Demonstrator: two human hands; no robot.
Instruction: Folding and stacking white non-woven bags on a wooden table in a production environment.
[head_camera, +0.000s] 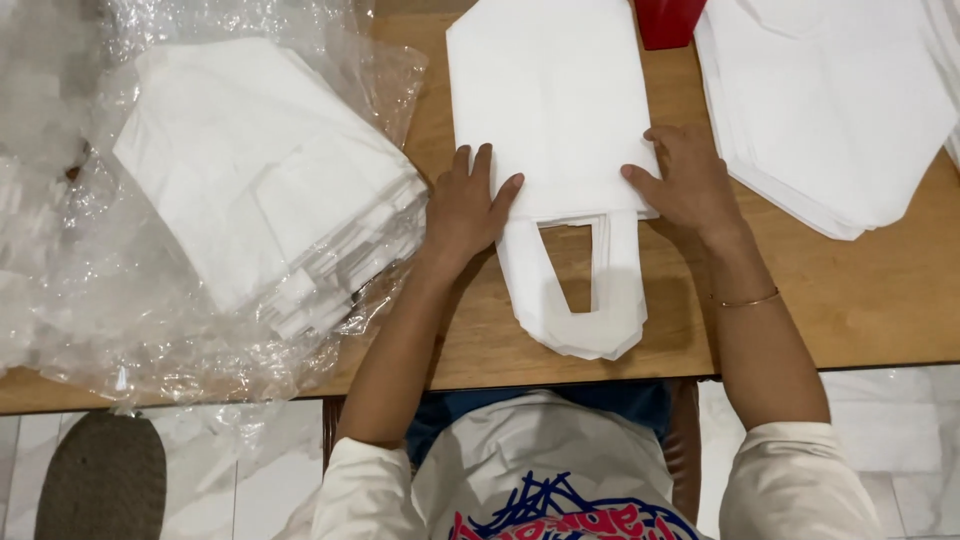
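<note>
A white paper bag (550, 110) lies flat on the wooden worktop (860, 300), its looped handles (580, 300) pointing toward the person. The left hand (465, 205) rests palm-down on the bag's lower left corner, fingers spread and flat. The right hand (690, 180) presses its lower right edge, fingers likewise open. Left of the bag a stack of folded bags (270, 180) sits on crumpled clear plastic wrap (80, 300); right of it lies another white pile (830, 110); beyond it stands a red container (668, 20)

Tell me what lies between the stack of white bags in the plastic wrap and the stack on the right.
In the head view, the flat white paper bag on the wooden table, with the left hand and right hand pressed on it.
</note>
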